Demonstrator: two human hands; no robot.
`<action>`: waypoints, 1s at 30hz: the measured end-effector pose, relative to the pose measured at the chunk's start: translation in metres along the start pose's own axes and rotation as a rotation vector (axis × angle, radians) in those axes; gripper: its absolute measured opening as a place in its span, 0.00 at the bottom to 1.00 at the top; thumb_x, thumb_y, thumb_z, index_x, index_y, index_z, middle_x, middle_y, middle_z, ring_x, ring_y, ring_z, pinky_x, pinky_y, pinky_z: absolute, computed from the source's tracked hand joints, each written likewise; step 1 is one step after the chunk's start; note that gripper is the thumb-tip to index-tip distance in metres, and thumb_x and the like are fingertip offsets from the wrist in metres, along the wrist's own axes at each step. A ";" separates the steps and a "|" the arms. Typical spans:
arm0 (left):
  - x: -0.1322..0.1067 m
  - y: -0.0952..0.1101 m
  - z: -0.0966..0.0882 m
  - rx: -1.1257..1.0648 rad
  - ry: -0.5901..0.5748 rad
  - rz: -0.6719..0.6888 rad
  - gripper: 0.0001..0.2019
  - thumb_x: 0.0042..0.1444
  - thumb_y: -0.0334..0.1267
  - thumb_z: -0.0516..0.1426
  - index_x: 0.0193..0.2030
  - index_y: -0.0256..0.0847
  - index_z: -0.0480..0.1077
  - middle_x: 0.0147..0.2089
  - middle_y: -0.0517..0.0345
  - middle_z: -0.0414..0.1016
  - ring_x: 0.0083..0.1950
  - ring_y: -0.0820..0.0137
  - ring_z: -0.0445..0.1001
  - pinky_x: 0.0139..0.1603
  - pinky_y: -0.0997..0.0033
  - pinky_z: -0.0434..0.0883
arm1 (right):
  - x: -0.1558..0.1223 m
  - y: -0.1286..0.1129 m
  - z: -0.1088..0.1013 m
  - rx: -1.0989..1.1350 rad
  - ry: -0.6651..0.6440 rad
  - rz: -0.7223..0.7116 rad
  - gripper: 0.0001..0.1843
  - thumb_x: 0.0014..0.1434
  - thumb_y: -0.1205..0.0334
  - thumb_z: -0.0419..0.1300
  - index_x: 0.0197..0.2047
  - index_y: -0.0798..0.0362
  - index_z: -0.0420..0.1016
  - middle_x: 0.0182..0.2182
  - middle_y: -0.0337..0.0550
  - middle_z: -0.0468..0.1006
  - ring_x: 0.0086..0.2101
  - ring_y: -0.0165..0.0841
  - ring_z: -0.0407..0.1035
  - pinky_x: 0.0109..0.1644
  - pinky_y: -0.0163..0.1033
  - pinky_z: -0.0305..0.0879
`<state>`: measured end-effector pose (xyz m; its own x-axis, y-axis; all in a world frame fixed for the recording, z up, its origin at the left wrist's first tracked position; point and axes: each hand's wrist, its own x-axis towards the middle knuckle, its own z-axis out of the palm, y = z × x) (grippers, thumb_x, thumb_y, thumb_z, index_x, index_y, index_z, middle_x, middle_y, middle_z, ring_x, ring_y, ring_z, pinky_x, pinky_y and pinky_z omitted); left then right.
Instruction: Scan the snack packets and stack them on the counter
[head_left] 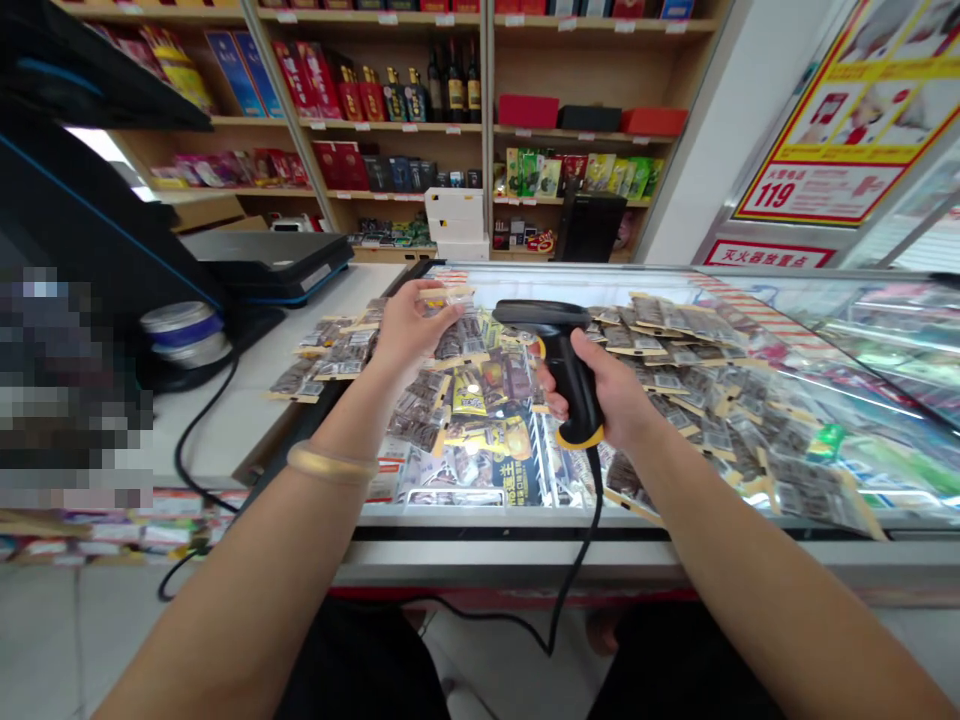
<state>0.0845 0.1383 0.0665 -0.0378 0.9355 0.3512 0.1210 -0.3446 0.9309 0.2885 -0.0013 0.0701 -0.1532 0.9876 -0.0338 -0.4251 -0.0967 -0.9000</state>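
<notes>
My right hand (607, 385) is wrapped round the grip of a black and yellow barcode scanner (566, 375). The scanner's head points left, and a black cable runs down from its grip. To the left of it, my left hand (412, 325) pinches the pale top edge of a small clear packet (461, 335) with dark contents. Similar packets lie beneath and beside that hand on the glass top of a display freezer (457, 515). A larger spread of such packets (697, 370) covers the glass to the right of the scanner.
On the left stand a flat grey scale-like device (270, 262) and a round tin (186, 335) on a white counter (225, 430). The scanner's cable (592, 550) hangs over the freezer's front edge. Shelves (405, 128) with bottles and boxes rise behind.
</notes>
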 end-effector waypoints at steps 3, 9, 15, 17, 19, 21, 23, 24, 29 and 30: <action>-0.002 0.024 0.041 -0.003 -0.093 0.008 0.22 0.49 0.38 0.68 0.51 0.41 0.71 0.34 0.60 0.76 0.35 0.68 0.77 0.40 0.69 0.75 | -0.021 -0.025 -0.026 -0.016 0.032 -0.097 0.24 0.59 0.38 0.64 0.41 0.53 0.73 0.24 0.35 0.70 0.18 0.25 0.61 0.20 0.31 0.61; -0.020 0.066 0.147 0.103 -0.237 0.117 0.22 0.56 0.38 0.64 0.58 0.40 0.70 0.45 0.53 0.78 0.41 0.68 0.77 0.47 0.65 0.74 | -0.070 -0.063 -0.088 -0.067 0.188 -0.238 0.28 0.54 0.37 0.68 0.43 0.53 0.76 0.25 0.36 0.70 0.19 0.25 0.62 0.20 0.31 0.61; -0.037 0.078 0.225 0.230 -0.378 0.349 0.28 0.62 0.37 0.58 0.69 0.46 0.63 0.67 0.49 0.70 0.58 0.61 0.74 0.63 0.58 0.68 | -0.104 -0.075 -0.128 -0.051 0.343 -0.315 0.25 0.56 0.38 0.66 0.42 0.53 0.77 0.25 0.37 0.69 0.19 0.26 0.59 0.21 0.32 0.60; -0.048 0.079 0.234 0.404 -0.381 0.358 0.28 0.63 0.41 0.58 0.70 0.49 0.63 0.69 0.47 0.68 0.65 0.55 0.70 0.67 0.52 0.65 | -0.109 -0.073 -0.136 -0.023 0.372 -0.309 0.25 0.56 0.38 0.66 0.42 0.53 0.76 0.25 0.37 0.69 0.19 0.26 0.59 0.20 0.32 0.60; -0.061 0.078 0.235 0.637 -0.349 0.357 0.29 0.62 0.47 0.58 0.70 0.52 0.65 0.73 0.46 0.62 0.73 0.46 0.60 0.72 0.44 0.58 | -0.111 -0.069 -0.142 0.006 0.393 -0.283 0.25 0.55 0.39 0.67 0.41 0.53 0.76 0.24 0.37 0.69 0.19 0.26 0.59 0.20 0.31 0.60; -0.072 0.077 0.234 0.821 -0.350 0.364 0.28 0.63 0.52 0.57 0.69 0.53 0.67 0.77 0.47 0.56 0.77 0.42 0.53 0.74 0.39 0.52 | -0.110 -0.063 -0.144 0.030 0.404 -0.250 0.25 0.53 0.39 0.68 0.41 0.53 0.76 0.24 0.36 0.69 0.19 0.25 0.60 0.20 0.31 0.60; -0.078 0.075 0.233 0.909 -0.396 0.359 0.28 0.64 0.54 0.53 0.69 0.54 0.67 0.78 0.46 0.53 0.76 0.42 0.55 0.74 0.38 0.52 | -0.107 -0.058 -0.145 0.048 0.406 -0.223 0.25 0.53 0.39 0.68 0.41 0.53 0.76 0.24 0.36 0.69 0.19 0.25 0.60 0.20 0.31 0.59; -0.078 0.075 0.232 0.927 -0.415 0.351 0.28 0.65 0.55 0.51 0.70 0.54 0.66 0.78 0.46 0.54 0.75 0.42 0.57 0.74 0.39 0.53 | -0.105 -0.056 -0.145 0.055 0.403 -0.214 0.25 0.53 0.39 0.68 0.41 0.53 0.76 0.24 0.36 0.69 0.19 0.25 0.60 0.20 0.31 0.59; -0.077 0.081 0.230 0.932 -0.412 0.339 0.33 0.65 0.58 0.49 0.75 0.54 0.59 0.79 0.47 0.52 0.78 0.43 0.51 0.75 0.38 0.51 | -0.099 -0.055 -0.140 0.055 0.396 -0.208 0.27 0.52 0.39 0.69 0.42 0.54 0.76 0.24 0.36 0.70 0.19 0.25 0.60 0.21 0.31 0.60; -0.078 0.083 0.229 0.929 -0.408 0.340 0.33 0.66 0.58 0.49 0.75 0.53 0.58 0.79 0.47 0.51 0.79 0.44 0.49 0.75 0.38 0.51 | -0.098 -0.056 -0.139 0.052 0.396 -0.208 0.27 0.52 0.39 0.69 0.42 0.53 0.76 0.24 0.35 0.70 0.19 0.25 0.60 0.21 0.31 0.60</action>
<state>0.3242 0.0546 0.0936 0.4539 0.8161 0.3576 0.7773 -0.5589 0.2889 0.4512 -0.0760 0.0631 0.2892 0.9569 -0.0272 -0.4567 0.1129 -0.8824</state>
